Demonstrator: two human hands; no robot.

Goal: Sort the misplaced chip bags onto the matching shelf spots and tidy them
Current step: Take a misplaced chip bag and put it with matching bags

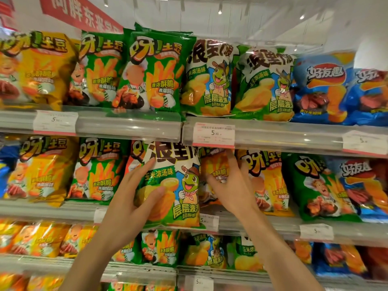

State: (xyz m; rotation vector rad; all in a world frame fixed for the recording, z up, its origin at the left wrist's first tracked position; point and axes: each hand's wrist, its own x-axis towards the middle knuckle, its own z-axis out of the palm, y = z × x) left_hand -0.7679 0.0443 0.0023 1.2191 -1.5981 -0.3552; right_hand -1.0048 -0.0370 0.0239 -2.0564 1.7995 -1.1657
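Corn-soup wavy chip bag [172, 185], white top, green base, turtle mascot: middle shelf [262, 225], standing in front of an orange fries bag [214, 171]. My left hand [134, 198] holds its left edge, thumb across the front, fingers spread up the side. My right hand [228, 185] lies open and flat on the orange bag just beside it, gripping nothing.

Handling, as I judge it: light, air-puffed, glossy film likely slippery, contents brittle. Best taken by the side seams or top crimp, not squeezed at the belly.

Matching spot: top shelf [273, 135], two same-flavour bags [210, 78], right of the green fries bags [151, 70], left of the blue bags [323, 87].
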